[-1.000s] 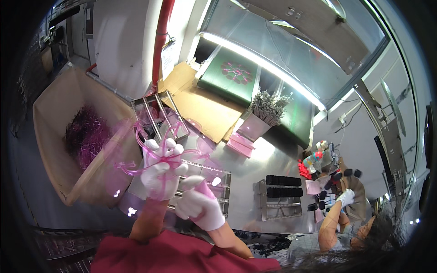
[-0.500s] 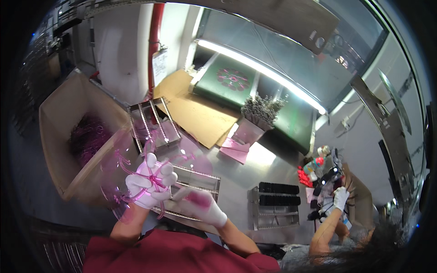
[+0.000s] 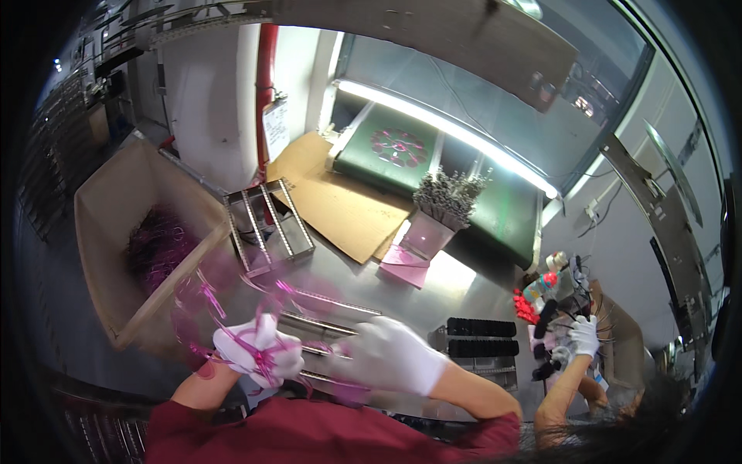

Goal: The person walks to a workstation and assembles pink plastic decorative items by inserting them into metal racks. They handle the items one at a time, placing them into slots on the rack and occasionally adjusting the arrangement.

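Observation:
My left hand (image 3: 259, 352), in a white glove, is closed around the centre of a clear pink moulded plastic sprue (image 3: 207, 303). Thin arms spread from its hub past my fingers, and its outer parts are smeared by motion. Just to the right of it, my white-gloved right hand (image 3: 394, 357) reaches toward the sprue's right side. Its fingers are blurred, so whether they grip anything cannot be made out. Beneath both hands lies a slotted metal rack (image 3: 321, 323), partly covered by them.
A large tan bin (image 3: 100, 255) at left holds a tangle of purple-pink sprues (image 3: 158, 247). Another metal rack (image 3: 270, 224), cardboard (image 3: 340, 205) and a green conveyor (image 3: 363, 158) with a pink sprue (image 3: 399, 147) lie beyond. Black strips (image 3: 481, 348) sit right, near a co-worker's gloved hand (image 3: 583, 336).
My left hand has come lower and nearer to me, with the sprue still in it. My right hand has shifted right, its forearm swinging outward. The whole view has tilted slightly.

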A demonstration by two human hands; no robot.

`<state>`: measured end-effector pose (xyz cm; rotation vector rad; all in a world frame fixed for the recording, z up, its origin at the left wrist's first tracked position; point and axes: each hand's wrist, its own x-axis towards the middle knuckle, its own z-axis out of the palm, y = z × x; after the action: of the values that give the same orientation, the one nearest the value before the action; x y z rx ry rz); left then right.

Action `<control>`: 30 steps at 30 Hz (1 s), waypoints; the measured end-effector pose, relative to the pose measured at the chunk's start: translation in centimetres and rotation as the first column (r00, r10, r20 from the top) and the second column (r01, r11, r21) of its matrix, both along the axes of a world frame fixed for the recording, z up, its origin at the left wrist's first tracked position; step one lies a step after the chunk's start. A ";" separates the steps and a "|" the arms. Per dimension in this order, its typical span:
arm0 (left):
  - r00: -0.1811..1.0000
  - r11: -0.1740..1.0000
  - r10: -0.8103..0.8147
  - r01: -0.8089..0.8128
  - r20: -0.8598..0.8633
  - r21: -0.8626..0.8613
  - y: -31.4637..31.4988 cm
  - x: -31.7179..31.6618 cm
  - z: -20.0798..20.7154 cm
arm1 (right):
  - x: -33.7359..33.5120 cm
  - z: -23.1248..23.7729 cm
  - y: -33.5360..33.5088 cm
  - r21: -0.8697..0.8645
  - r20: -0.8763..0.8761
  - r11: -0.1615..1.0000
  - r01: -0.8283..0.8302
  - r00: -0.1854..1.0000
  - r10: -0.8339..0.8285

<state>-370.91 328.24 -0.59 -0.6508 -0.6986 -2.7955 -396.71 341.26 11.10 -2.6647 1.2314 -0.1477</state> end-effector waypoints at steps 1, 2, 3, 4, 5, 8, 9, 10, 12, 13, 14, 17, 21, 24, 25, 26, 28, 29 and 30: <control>0.993 0.995 -0.025 0.015 0.113 0.094 -0.8 1.5 0.8 | -0.6 0.9 0.8 -0.130 -0.185 0.991 0.044 0.980 -0.067; 0.992 0.999 0.032 -0.030 0.119 -0.023 -0.9 2.5 1.0 | -1.8 1.4 0.2 -0.152 0.107 0.984 0.089 0.992 -0.073; 0.993 0.991 0.043 -0.029 0.107 -0.132 -1.0 2.1 0.6 | -2.9 2.1 0.0 -0.146 0.376 0.973 0.178 0.920 -0.112; 0.996 0.968 0.002 0.019 0.084 -0.252 -0.7 1.1 0.3 | -3.4 1.5 -0.9 -0.199 0.527 0.915 0.352 0.826 -0.203; 0.943 0.948 -0.145 0.219 0.299 -0.229 -0.4 0.6 0.3 | -3.6 2.2 -1.8 0.087 0.581 0.955 0.283 0.765 -0.279; 0.829 0.853 -0.351 0.475 0.434 -0.216 -0.8 0.1 -1.0 | -1.2 3.9 -4.4 0.760 0.442 0.650 -0.015 0.745 -0.500; 0.823 0.822 -0.399 0.517 0.404 -0.240 -0.8 -0.8 -0.9 | -0.2 3.4 -4.1 0.745 0.495 0.661 -0.089 0.738 -0.458; 0.862 0.789 -0.307 0.468 0.404 -0.398 -1.6 -0.7 0.6 | 0.9 2.4 -3.3 0.726 0.547 0.669 -0.163 0.727 -0.416; 0.892 0.765 -0.175 0.390 0.417 -0.512 -1.5 0.6 2.2 | 2.3 2.5 -2.6 0.549 0.406 0.823 -0.143 0.907 -0.113; 0.883 0.789 -0.153 0.379 0.443 -0.483 -1.1 1.6 2.4 | 3.3 4.0 -1.8 0.321 0.112 0.940 -0.113 0.990 0.081; 0.886 0.792 -0.175 0.386 0.430 -0.473 -1.6 1.7 2.0 | 5.6 5.7 0.2 0.006 -0.373 0.996 -0.088 0.924 0.084; 0.877 0.843 -0.166 0.363 0.451 -0.396 -3.0 2.3 -0.9 | 4.2 5.5 0.8 -0.049 -0.251 0.987 0.150 0.955 -0.158; 0.870 0.591 -0.142 0.458 0.473 -0.665 -4.7 -0.3 -1.1 | 0.6 4.8 -1.7 -0.192 0.382 0.923 0.332 0.892 -0.241; 0.877 0.070 0.067 0.472 0.476 -0.879 -4.5 -3.0 2.3 | 1.7 6.8 -2.3 0.361 0.284 0.891 0.274 0.878 -0.385; 0.878 0.019 0.098 0.469 0.469 -0.883 -4.3 -3.8 2.5 | 2.1 6.0 -2.2 0.477 0.335 0.849 0.226 0.847 -0.413; 0.804 0.043 0.138 0.578 0.578 -0.815 -4.3 -2.9 2.0 | 2.7 4.7 -1.7 0.490 0.413 0.865 0.103 0.847 -0.335; 0.847 -0.136 0.154 0.529 0.509 -0.838 -4.5 -4.5 5.4 | 3.9 3.8 -1.0 0.535 0.343 0.840 0.090 0.886 -0.313; 0.914 -0.255 0.159 0.404 0.374 -0.879 -4.3 -4.5 6.6 | 4.7 3.0 -0.5 0.513 0.325 0.856 0.061 0.910 -0.259; 0.935 -0.274 0.131 0.355 0.331 -0.894 -4.4 -4.7 5.6 | 5.3 2.7 -0.2 0.528 0.290 0.847 0.063 0.924 -0.249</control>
<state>-375.63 323.80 4.97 -0.3014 -3.2914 -1.5204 -391.41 341.09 13.79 -1.9763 1.1711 -0.2644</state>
